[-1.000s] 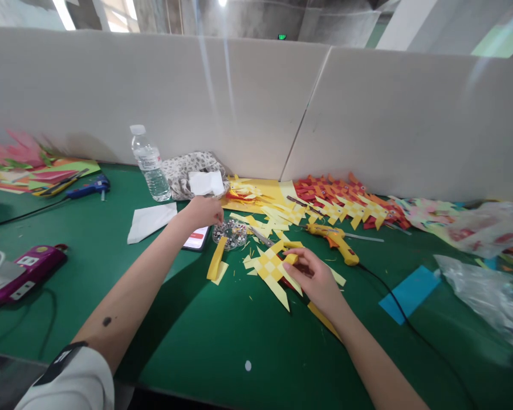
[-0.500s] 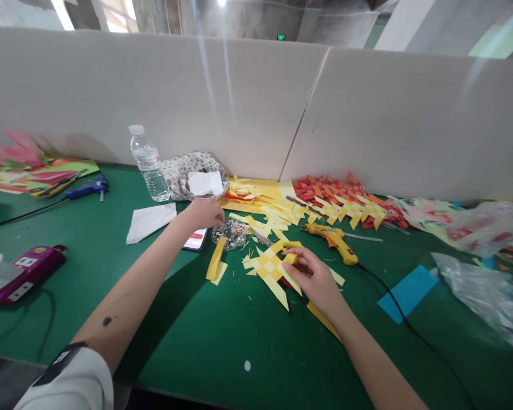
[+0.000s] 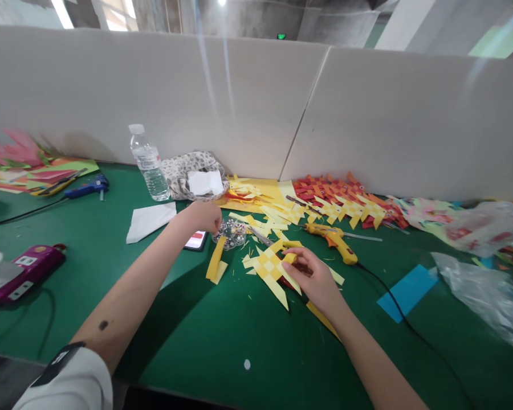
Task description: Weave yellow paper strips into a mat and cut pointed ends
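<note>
My left hand (image 3: 208, 215) is at the left edge of a clear round dish (image 3: 239, 244) filled with small beads or googly eyes (image 3: 233, 230). Its fingers are bunched together and point down; whatever is between them is hidden. My right hand (image 3: 318, 279) pinches a woven paper fish (image 3: 268, 266) in two yellows, holding it against the green table by its right side. Scissors (image 3: 261, 236) lie just behind the fish, partly under paper scraps. A folded yellow paper strip (image 3: 216, 261) rests in front of the dish.
A yellow glue gun (image 3: 331, 236) with a trailing cord lies to the right, near a blue paper piece (image 3: 407, 293). Red and yellow paper fish (image 3: 329, 196) are heaped behind. At left stand a water bottle (image 3: 149, 165), a phone (image 3: 195, 241) and a purple power strip (image 3: 32, 270).
My left hand has shifted slightly down and left at the dish, its fingers now more tucked in. My right hand and the woven fish have stayed in place.
</note>
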Available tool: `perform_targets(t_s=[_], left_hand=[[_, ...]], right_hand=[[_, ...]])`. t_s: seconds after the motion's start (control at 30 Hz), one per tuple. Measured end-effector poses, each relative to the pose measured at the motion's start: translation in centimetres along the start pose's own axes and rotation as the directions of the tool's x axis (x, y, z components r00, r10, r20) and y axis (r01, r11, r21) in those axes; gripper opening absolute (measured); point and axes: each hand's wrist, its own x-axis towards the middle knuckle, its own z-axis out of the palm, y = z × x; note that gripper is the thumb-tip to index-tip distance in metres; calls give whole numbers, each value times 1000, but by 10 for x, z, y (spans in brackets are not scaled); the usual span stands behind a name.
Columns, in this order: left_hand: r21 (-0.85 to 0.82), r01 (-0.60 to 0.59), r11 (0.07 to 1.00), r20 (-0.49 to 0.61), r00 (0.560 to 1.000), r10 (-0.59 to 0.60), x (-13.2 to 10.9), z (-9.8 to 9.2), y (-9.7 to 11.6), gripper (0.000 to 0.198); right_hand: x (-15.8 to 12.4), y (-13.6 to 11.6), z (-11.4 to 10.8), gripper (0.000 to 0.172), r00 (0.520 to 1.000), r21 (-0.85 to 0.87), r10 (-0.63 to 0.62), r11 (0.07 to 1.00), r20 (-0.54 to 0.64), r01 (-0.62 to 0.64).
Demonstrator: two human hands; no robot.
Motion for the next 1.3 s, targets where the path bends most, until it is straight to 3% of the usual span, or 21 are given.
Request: perform_targets(t_s=[0.27,0.5,0.67,0.8,0.93,1.0,1.07,1.1,1.2,1.3], left_hand=[[103,70,992,4,997,-71,0,0,11,12],[181,136,974,-56,990,-128,3,7,23,27],[190,122,974,-37,992,-117,3,11,23,26],[174,89,981,-45,996,-82,-6,1,20,23],[-7,5,1000,-228,974,-6,-25,-22,31,20],[-211,-169,963,-339,937,90,-36,-29,47,17],[-471,-351,809,-441,888,129,-44,-24,66,19],[-629,-392,671,-443,890,105,-48,-16,76,22],[-927,-313,206,-324,946,-21,-53,19,97,30],[-968,-124,-217,-101,988,-114,-56,57,102,29]], right_hand=[[-1,-1,0,32,1000,10,7,1000,-3,-7],[-1,-3,0,33,1000,9,26,1000,-1,-26],[0,-3,0,32,1000,0,24,1000,4,-24],[-1,-4,-1,31,1000,-22,-4,1000,0,4],[-4,-5,-1,26,993,-148,-112,982,39,116],[-4,-3,0,22,981,-294,-185,936,52,192],[-3,0,0,23,964,-443,-265,863,14,243],[-2,2,-1,25,950,-491,-312,830,-16,265],[0,1,-3,32,879,-533,-465,773,-108,344],[-4,-6,-3,22,824,-407,-549,791,-142,457]])
